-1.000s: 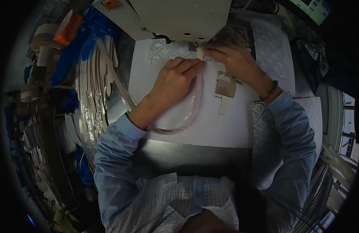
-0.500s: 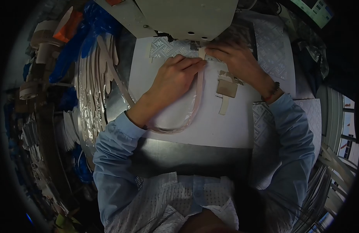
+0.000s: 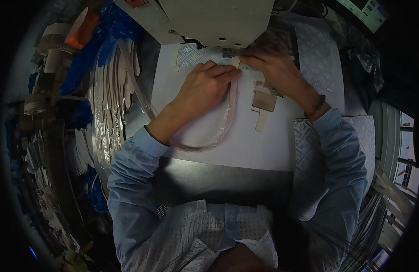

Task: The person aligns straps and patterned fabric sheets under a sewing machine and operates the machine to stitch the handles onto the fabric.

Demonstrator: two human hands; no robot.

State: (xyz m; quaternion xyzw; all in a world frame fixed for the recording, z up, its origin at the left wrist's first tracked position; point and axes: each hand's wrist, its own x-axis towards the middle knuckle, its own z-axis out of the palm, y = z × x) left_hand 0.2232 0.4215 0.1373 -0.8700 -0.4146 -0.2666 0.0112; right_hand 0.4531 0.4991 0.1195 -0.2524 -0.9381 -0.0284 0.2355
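A long pale pink strip (image 3: 230, 111) runs up to the machine and curves in a loop towards my left forearm. My left hand (image 3: 205, 86) is closed on it, thumb and fingers pinched together just below the machine head. At the strip's upper end, my right hand (image 3: 279, 70) holds its edge between thumb and fingers; the farther fingers are dim and blurred. Behind the hands lies silver patterned fabric (image 3: 202, 55) on a white sheet (image 3: 259, 152). The machine head (image 3: 214, 22), like a sewing machine's, stands over the strip's end, and its working point is hard to see.
A brown square piece with a pale tab (image 3: 263, 102) lies below my right hand. Many pale strips (image 3: 110, 97) hang at the left beside blue plastic (image 3: 89, 56). Patterned sheets (image 3: 309, 149) lie under my right forearm. A lit screen (image 3: 368, 13) is at top right.
The strip's loop and the white sheet sit slightly higher in view. Both hands keep nearly the same place and the same hold.
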